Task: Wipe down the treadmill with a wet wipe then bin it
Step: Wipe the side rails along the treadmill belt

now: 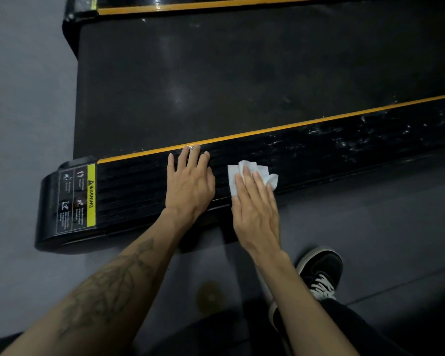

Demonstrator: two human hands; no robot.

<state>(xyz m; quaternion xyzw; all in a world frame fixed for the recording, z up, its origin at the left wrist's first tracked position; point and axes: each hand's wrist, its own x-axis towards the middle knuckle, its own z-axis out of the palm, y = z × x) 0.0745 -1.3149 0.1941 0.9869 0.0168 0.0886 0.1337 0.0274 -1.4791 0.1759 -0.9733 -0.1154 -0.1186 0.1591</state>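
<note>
Hands, two of them, lie on the near side rail [319,150] of one treadmill [216,80]. The left hand [189,186] rests flat on the ribbed black rail, fingers straight and slightly spread, fingertips reaching the yellow stripe [267,129] that edges the belt; a ring [191,149] shows on one finger. The right hand [254,204] sits just beside it, fingers straight and close together, pressing one white wipe [235,176] flat against the rail. The wipe is crumpled at its far edge and sticks out past the fingertips and to the left of the hand. To the right of the wipe the rail shows wet, shiny streaks. A second yellow stripe [242,3] runs along the far rail at the top. One warning label [77,199] with a yellow band covers the rail's end cap at left. One black shoe [319,273] with white laces stands on the grey floor [23,98] below the right forearm. The left forearm bears a tattoo [108,283].
</note>
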